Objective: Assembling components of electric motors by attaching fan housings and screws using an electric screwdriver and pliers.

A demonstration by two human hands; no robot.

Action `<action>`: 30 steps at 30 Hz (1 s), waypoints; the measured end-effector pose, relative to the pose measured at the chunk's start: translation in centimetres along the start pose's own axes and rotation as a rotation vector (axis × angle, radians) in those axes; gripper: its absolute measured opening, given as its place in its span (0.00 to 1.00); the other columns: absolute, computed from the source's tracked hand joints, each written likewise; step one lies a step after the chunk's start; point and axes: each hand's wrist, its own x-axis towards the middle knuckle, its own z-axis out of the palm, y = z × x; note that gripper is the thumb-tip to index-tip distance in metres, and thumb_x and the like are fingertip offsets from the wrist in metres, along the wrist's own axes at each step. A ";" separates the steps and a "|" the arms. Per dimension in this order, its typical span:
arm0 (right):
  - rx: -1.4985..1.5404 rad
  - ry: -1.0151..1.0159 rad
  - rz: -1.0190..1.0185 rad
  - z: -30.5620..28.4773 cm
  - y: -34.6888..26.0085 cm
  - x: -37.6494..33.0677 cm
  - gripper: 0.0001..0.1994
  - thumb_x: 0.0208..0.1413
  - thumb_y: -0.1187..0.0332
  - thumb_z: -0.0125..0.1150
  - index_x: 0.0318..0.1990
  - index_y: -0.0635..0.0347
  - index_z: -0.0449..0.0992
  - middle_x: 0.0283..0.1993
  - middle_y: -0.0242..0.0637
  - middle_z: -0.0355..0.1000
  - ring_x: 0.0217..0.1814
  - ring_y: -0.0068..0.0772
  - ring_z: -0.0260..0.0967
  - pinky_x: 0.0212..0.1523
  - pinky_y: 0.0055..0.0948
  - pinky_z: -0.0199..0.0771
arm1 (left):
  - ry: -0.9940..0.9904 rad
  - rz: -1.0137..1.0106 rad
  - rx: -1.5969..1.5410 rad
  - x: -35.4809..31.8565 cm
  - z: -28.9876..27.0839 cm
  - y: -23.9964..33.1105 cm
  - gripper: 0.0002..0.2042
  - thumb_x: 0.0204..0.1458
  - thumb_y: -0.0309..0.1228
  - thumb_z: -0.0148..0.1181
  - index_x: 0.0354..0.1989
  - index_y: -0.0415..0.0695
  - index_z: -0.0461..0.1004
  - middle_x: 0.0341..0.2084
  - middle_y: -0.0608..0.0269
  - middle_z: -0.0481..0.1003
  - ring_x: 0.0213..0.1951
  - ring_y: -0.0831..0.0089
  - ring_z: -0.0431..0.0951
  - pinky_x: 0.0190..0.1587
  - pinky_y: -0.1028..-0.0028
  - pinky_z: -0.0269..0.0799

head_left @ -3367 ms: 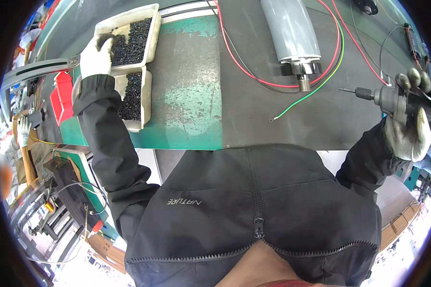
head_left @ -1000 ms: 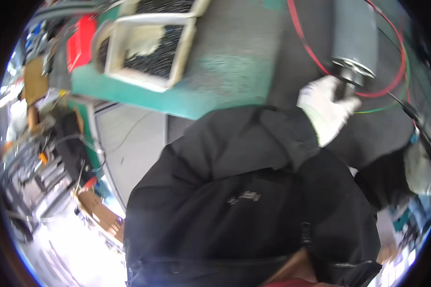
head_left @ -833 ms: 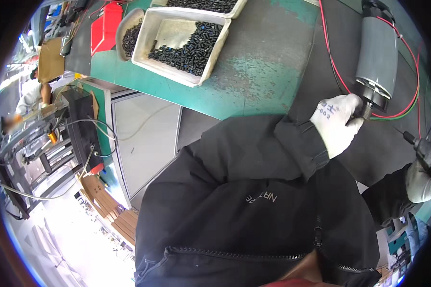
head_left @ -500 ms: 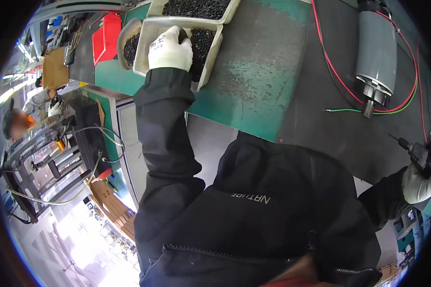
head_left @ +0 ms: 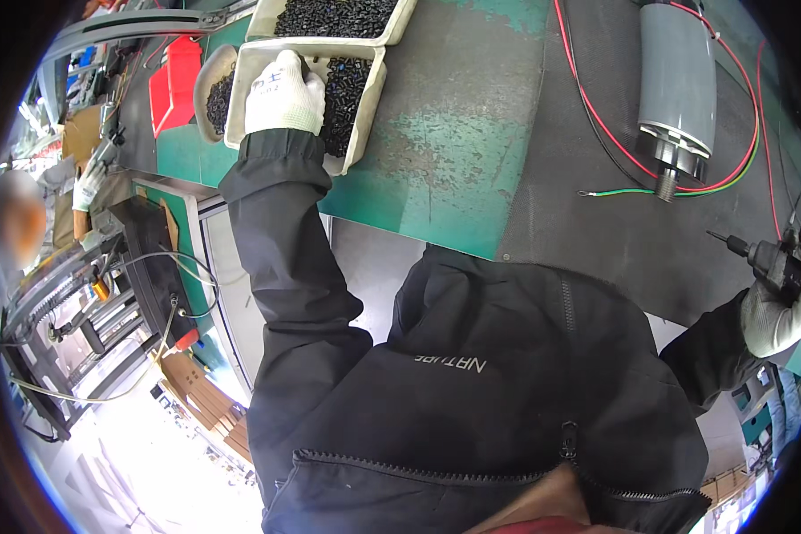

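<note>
At eleven o'clock, a cream rectangular tray (head_left: 365, 98) of small black screws (head_left: 343, 84) sits on the green worktop (head_left: 445, 151), a red bin (head_left: 173, 84) beside it. The left hand (head_left: 283, 93), gloved, reaches curled into the screws. At three o'clock, the right hand (head_left: 774, 316) grips a power screwdriver (head_left: 770, 258), its bit pointing toward ten o'clock.

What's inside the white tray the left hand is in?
The white tray holds small black parts. The gloved left hand rests on them, covering whatever lies beneath it and hiding its fingertips.
</note>
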 end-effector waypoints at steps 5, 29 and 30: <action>-0.015 -0.035 -0.009 0.0 -0.4 -0.1 0.23 0.58 0.69 0.53 0.55 0.81 0.61 0.54 0.59 0.65 0.56 0.52 0.65 0.61 0.43 0.62 | 0.040 0.061 -0.158 -0.2 0.2 -0.1 0.07 0.48 0.29 0.58 0.33 0.38 0.72 0.29 0.45 0.77 0.37 0.49 0.77 0.44 0.59 0.71; 0.481 -0.659 -0.079 9.6 -3.2 -5.0 0.22 0.55 0.66 0.52 0.52 0.79 0.65 0.51 0.59 0.67 0.54 0.52 0.67 0.51 0.50 0.70 | -1.523 -0.098 -2.659 -12.8 -2.4 24.4 0.17 0.55 0.32 0.59 0.52 0.42 0.69 0.39 0.58 0.74 0.21 0.84 0.60 0.27 0.81 0.60; 0.475 -0.665 -0.077 9.7 -3.2 -4.9 0.22 0.56 0.66 0.52 0.52 0.79 0.65 0.51 0.59 0.67 0.54 0.52 0.67 0.50 0.50 0.71 | -1.528 -0.095 -2.663 -13.0 -2.4 24.5 0.17 0.55 0.32 0.59 0.52 0.41 0.69 0.37 0.59 0.75 0.20 0.84 0.60 0.27 0.81 0.60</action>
